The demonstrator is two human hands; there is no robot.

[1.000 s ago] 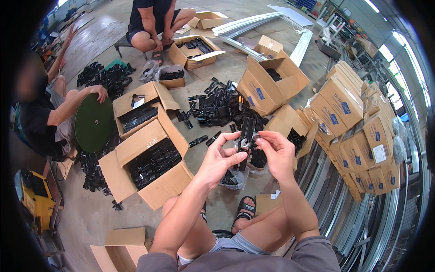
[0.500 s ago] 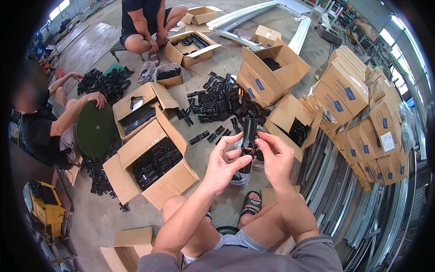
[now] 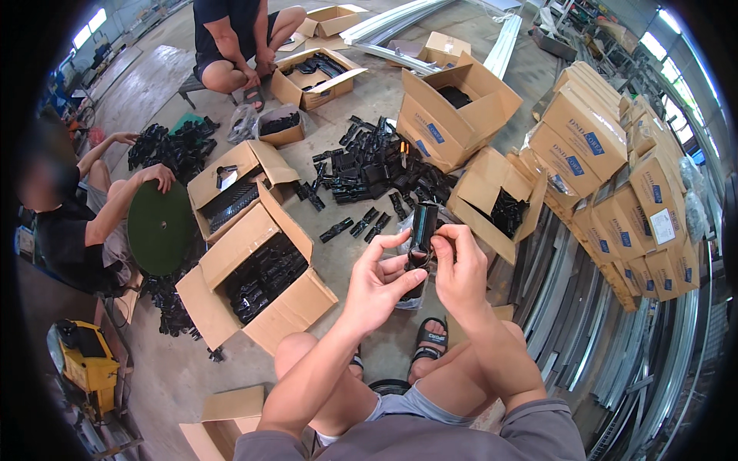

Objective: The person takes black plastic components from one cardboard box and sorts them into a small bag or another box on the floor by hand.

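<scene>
In front of my knees I hold up a glossy black part (image 3: pixel 423 228), long and nearly upright, with a narrower middle; its exact kind is not clear. My left hand (image 3: pixel 370 286) is closed around its lower half, thumb across the front. At its right side, my right hand (image 3: pixel 463 269) pinches it with thumb and fingertips. Just beyond lies a loose pile of similar black parts (image 3: pixel 373 175). Below the held part is something wrapped in clear plastic (image 3: pixel 412 302), mostly hidden by my hands.
Open cartons of black parts stand at left (image 3: pixel 300 306) and right (image 3: pixel 478 240). Stacked closed cartons (image 3: pixel 580 146) sit on a pallet by long metal profiles (image 3: pixel 565 315). One co-worker (image 3: pixel 65 230) sits left by a green disc (image 3: pixel 160 230); another (image 3: pixel 231 46) sits at the back.
The held part and my hands have shifted slightly, and my right hand has moved a little left, closer against the part. The whole view has tilted slightly.
</scene>
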